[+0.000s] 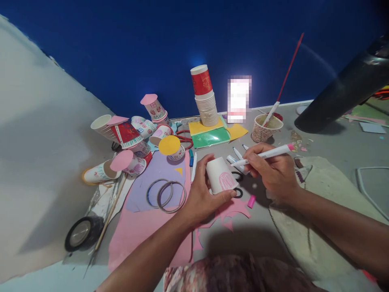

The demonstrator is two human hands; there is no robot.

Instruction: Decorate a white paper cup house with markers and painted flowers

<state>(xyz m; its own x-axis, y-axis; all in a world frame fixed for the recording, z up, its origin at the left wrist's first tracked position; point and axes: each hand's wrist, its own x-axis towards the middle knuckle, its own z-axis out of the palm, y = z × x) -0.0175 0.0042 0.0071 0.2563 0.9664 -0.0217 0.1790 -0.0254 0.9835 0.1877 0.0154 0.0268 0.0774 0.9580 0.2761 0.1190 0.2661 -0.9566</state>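
Cup between hands, cup stack behind, bangles left

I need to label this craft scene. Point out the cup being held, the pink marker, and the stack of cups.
cup (219, 175): head view, on its white side wall above the pink drawing.
pink marker (267, 154): head view, middle of its white barrel.
stack of cups (204, 95): head view, where the red top cup meets the white ones.

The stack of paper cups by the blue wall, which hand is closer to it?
Left. The left hand lies just below the stack of paper cups; the right hand lies below and farther right.
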